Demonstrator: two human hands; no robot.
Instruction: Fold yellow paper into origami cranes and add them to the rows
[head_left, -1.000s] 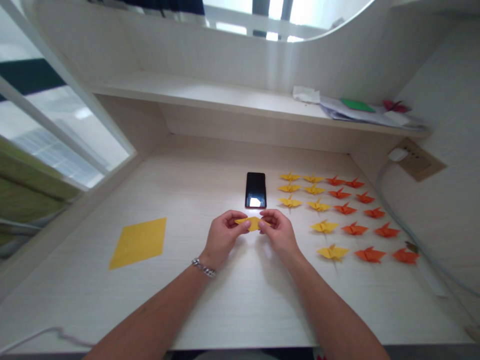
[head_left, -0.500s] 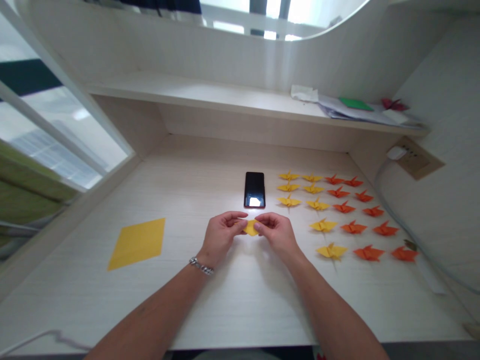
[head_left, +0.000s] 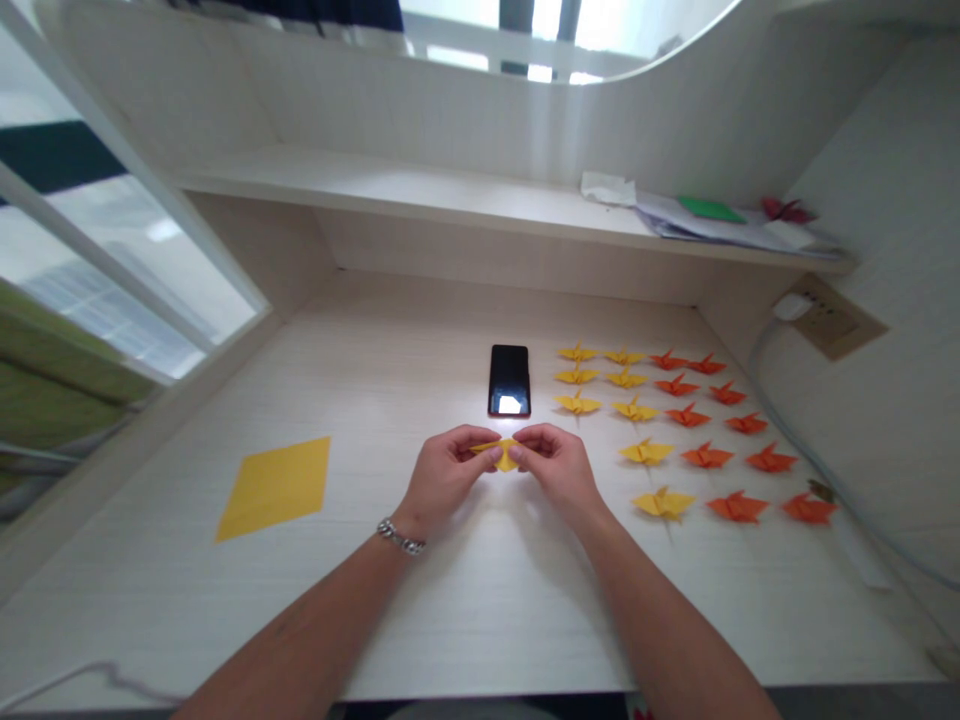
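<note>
A small folded piece of yellow origami paper (head_left: 507, 456) is pinched between both hands, just above the desk. My left hand (head_left: 452, 470) grips its left side with thumb and fingers, and a pale yellow point shows above the thumb. On the other side, my right hand (head_left: 555, 465) holds the paper between thumb and fingertips. Fingers cover part of the folds. Right beyond the hands lies a black phone (head_left: 509, 380). To the left, a flat yellow sheet (head_left: 276, 488) rests on the desk.
Rows of yellow paper cranes (head_left: 646, 452) and orange paper cranes (head_left: 706, 455) stand on the right. A cable (head_left: 787, 420) runs down the right wall from a socket (head_left: 836, 318). Papers (head_left: 720, 225) lie on the shelf (head_left: 450, 195) above the desk (head_left: 480, 600).
My left thumb has shifted slightly right over the folded paper, and a yellow point now shows above it at the left. My right hand has barely moved.
</note>
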